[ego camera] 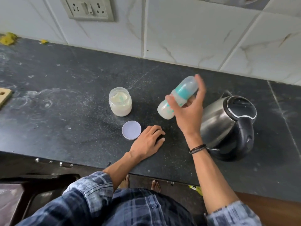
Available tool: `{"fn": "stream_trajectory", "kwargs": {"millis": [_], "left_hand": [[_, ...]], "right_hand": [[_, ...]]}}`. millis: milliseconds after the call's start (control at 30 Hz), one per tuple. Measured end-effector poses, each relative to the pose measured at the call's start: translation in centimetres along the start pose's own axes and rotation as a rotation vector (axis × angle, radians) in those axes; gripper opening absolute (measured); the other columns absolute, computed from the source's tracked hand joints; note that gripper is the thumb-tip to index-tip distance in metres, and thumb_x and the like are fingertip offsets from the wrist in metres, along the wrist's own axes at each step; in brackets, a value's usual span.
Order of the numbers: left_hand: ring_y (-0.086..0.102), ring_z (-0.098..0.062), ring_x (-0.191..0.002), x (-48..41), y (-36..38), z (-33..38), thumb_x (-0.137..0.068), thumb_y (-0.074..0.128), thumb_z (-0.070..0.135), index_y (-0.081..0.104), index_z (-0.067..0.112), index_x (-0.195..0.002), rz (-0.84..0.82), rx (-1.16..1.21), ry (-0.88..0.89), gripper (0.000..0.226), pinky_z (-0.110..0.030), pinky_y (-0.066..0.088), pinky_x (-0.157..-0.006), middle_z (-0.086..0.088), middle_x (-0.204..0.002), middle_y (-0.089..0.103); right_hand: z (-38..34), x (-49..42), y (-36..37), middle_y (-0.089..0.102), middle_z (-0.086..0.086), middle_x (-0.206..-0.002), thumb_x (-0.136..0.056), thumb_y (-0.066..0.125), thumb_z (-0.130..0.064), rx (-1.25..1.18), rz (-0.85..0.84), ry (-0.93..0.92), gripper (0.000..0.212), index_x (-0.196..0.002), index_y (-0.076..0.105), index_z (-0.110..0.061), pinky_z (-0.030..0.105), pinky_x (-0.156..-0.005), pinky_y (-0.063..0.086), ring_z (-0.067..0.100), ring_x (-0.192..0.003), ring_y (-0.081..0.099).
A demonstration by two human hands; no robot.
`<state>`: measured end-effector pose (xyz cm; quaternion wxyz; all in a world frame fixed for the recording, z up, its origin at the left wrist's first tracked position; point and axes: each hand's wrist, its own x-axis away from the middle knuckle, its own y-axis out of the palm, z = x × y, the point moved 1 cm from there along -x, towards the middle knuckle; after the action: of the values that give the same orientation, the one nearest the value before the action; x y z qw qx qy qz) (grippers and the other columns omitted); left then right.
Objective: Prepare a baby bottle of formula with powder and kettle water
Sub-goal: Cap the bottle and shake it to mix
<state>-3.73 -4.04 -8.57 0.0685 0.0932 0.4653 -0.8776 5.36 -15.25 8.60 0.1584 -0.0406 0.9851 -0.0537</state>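
My right hand (189,110) grips a baby bottle (177,97) above the dark counter (65,95). The bottle is tilted, its clear cap pointing up and right, with a teal ring around its neck and milky liquid inside. My left hand (149,141) rests on the counter with its fingers loosely curled, holding nothing. An uncapped jar of pale powder (120,101) stands left of the bottle, a teal scoop showing inside it. Its round white lid (131,130) lies flat on the counter just left of my left hand. A steel kettle (228,124) with a black lid and handle stands to the right.
A tiled wall with a socket panel (88,8) rises behind the counter. The corner of a wooden board (4,97) shows at the far left edge. Yellow scraps (8,39) lie at the back left. Cabinet fronts and my bare feet are below the counter's front edge.
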Motion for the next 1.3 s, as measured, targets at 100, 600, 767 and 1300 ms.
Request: {"fn": "stream_trajectory", "kwargs": {"millis": [100, 600, 767, 1300], "left_hand": [[0.049, -0.013, -0.121, 0.0, -0.3, -0.1, -0.106, 0.053, 0.04, 0.061, 0.018, -0.133, -0.025, 0.063, -0.018, 0.035, -0.032, 0.044, -0.107, 0.002, -0.137, 0.054], [0.045, -0.013, -0.132, -0.2, -0.3, -0.2, -0.106, 0.051, 0.042, 0.047, 0.02, -0.148, -0.048, 0.096, -0.111, 0.047, -0.033, 0.039, -0.114, 0.001, -0.147, 0.046], [0.045, -0.013, -0.131, -0.3, -0.3, -0.2, -0.107, 0.05, 0.041, 0.047, 0.02, -0.148, -0.045, 0.082, -0.14, 0.046, -0.032, 0.039, -0.114, 0.002, -0.147, 0.046], [0.048, -0.015, -0.126, -0.3, -0.3, -0.2, -0.107, 0.051, 0.037, 0.051, 0.017, -0.144, -0.031, 0.067, -0.14, 0.043, -0.033, 0.041, -0.11, 0.001, -0.143, 0.049]], "right_hand": [[-1.0, 0.2, 0.0, 0.044, 0.004, -0.15, -0.085, 0.086, -0.01, -0.155, 0.099, -0.014, 0.094, -0.153, 0.023, -0.027, 0.05, -0.096, 0.059, 0.027, -0.122, 0.065], [-0.7, 0.8, 1.3, 0.047, -0.007, -0.145, -0.084, 0.087, -0.014, -0.085, 0.012, 0.012, 0.091, -0.152, 0.027, -0.026, 0.049, -0.097, 0.058, 0.023, -0.12, 0.065], [-0.7, -0.3, 1.1, 0.046, -0.01, -0.142, -0.088, 0.081, -0.005, -0.19, 0.091, -0.019, 0.09, -0.153, 0.02, -0.02, 0.041, -0.096, 0.059, 0.023, -0.121, 0.064], [-0.6, -0.3, 0.3, 0.044, -0.004, -0.141, -0.091, 0.076, 0.0, -0.21, 0.117, -0.038, 0.086, -0.152, 0.017, -0.013, 0.033, -0.094, 0.057, 0.01, -0.117, 0.065]]}}
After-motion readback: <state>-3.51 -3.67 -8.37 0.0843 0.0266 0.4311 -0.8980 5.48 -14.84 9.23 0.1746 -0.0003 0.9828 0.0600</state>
